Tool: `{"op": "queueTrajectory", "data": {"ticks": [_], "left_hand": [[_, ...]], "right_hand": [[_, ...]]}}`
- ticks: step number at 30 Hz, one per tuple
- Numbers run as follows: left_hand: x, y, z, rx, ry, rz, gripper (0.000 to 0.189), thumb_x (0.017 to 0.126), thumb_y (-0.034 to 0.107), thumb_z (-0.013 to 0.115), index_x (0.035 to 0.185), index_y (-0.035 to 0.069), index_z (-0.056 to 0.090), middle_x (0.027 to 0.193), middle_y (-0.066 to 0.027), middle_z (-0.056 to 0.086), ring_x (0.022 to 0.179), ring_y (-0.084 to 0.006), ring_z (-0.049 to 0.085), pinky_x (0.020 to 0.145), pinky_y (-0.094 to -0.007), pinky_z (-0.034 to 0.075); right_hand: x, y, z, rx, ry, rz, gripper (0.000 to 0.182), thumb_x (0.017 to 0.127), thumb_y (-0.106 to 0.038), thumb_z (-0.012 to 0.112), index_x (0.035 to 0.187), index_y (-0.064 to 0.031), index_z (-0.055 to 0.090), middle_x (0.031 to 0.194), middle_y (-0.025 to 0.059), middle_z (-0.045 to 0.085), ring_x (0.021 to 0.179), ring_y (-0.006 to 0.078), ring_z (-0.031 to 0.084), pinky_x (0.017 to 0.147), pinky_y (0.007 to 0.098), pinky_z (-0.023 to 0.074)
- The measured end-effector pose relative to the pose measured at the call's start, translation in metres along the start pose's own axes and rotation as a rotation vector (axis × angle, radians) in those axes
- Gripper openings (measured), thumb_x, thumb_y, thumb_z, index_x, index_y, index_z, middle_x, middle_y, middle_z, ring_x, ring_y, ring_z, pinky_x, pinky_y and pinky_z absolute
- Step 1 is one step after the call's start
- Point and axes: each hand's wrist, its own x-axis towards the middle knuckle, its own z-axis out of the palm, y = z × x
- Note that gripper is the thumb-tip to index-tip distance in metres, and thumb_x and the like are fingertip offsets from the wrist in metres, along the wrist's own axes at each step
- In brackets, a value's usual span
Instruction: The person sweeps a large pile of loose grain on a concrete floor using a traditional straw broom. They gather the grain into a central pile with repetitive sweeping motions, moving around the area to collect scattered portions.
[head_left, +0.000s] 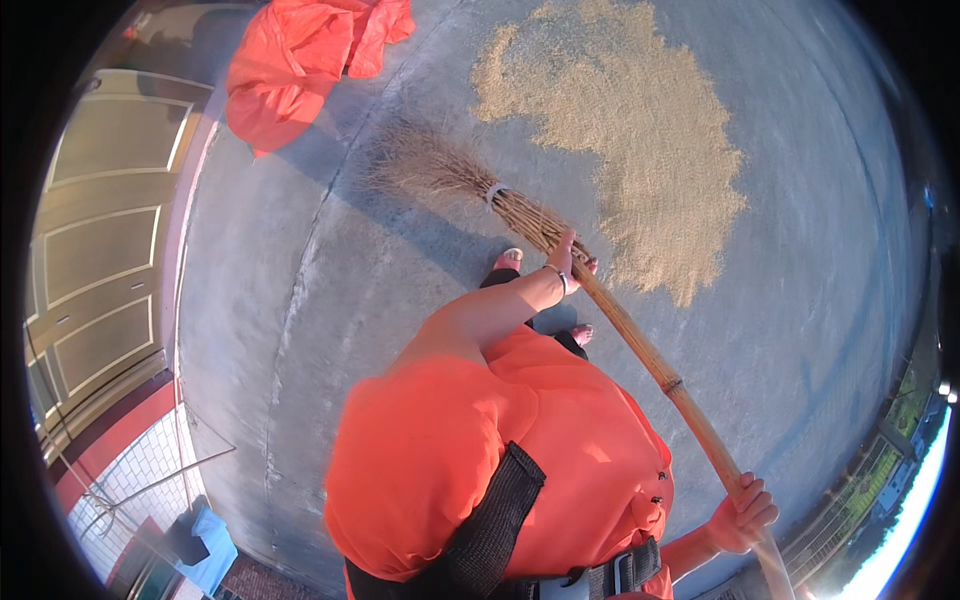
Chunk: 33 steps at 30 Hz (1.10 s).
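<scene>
A twig broom (525, 217) with a long bamboo handle (637, 337) lies slantwise across the view before me. My left hand (571, 262), with a bracelet at the wrist, grips it where the bundled twigs meet the handle. Lower down, near the handle's far end, my right hand (742, 516) is closed around the bamboo. A pale band (495, 195) ties the twigs, and their fine tips fan out to the upper left. Beyond the broom, a layer of tan grain (667, 165) is spread over the concrete floor (360, 315). Whether the bristles touch the floor, I cannot tell.
A crumpled orange-red sheet or sack (292, 75) lies at the upper left. Along the left run a panelled door (105, 232) and a white brick-patterned wall (142, 457). A light blue item (210, 547) is at the lower left. Railings (847, 502) border the lower right.
</scene>
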Motion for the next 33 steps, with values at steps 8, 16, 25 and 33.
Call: {"op": "queueTrajectory", "data": {"ticks": [8, 16, 25, 33], "left_hand": [[-0.035, -0.105, 0.101, 0.428, -0.252, -0.141, 0.056, 0.071, 0.047, 0.057, 0.108, 0.009, 0.043, 0.102, -0.0097, 0.049, 0.082, -0.0232, 0.052, 0.071, -0.0422, 0.045], [-0.175, -0.144, 0.052, 0.500, -0.444, -0.404, 0.046, 0.064, 0.047, 0.066, 0.090, 0.013, 0.048, 0.084, -0.0021, 0.051, 0.075, -0.0174, 0.051, 0.070, -0.0397, 0.044], [-0.144, 0.006, -0.073, 0.522, -0.038, -0.029, 0.042, 0.071, 0.044, 0.058, 0.094, 0.011, 0.044, 0.087, -0.0047, 0.049, 0.077, -0.0177, 0.049, 0.071, -0.0366, 0.044], [-0.088, 0.000, -0.111, 0.687, 0.236, 0.039, 0.050, 0.068, 0.060, 0.047, 0.085, 0.013, 0.048, 0.065, -0.0042, 0.045, 0.050, -0.0239, 0.041, 0.047, -0.0428, 0.036]], "right_hand": [[-0.095, -0.059, 0.066, -0.246, 0.301, -0.407, 0.030, 0.073, -0.027, 0.056, 0.055, -0.0155, 0.035, 0.050, -0.0070, 0.032, 0.058, 0.0084, 0.037, 0.067, 0.0267, 0.0317], [-0.209, -0.134, 0.042, -0.083, 0.276, -0.894, 0.035, 0.080, -0.043, 0.044, 0.059, -0.0165, 0.040, 0.050, -0.0071, 0.039, 0.051, 0.0071, 0.042, 0.058, 0.0252, 0.0363], [-0.207, -0.011, 0.065, 0.376, 0.392, -0.514, 0.033, 0.078, -0.026, 0.056, 0.055, -0.0147, 0.036, 0.045, -0.0053, 0.036, 0.043, 0.0065, 0.034, 0.053, 0.0236, 0.0282], [-0.223, 0.025, 0.117, 0.221, 0.650, -0.251, 0.032, 0.078, -0.026, 0.054, 0.057, -0.0154, 0.032, 0.049, -0.0051, 0.032, 0.050, 0.0091, 0.031, 0.058, 0.0259, 0.0270]]}}
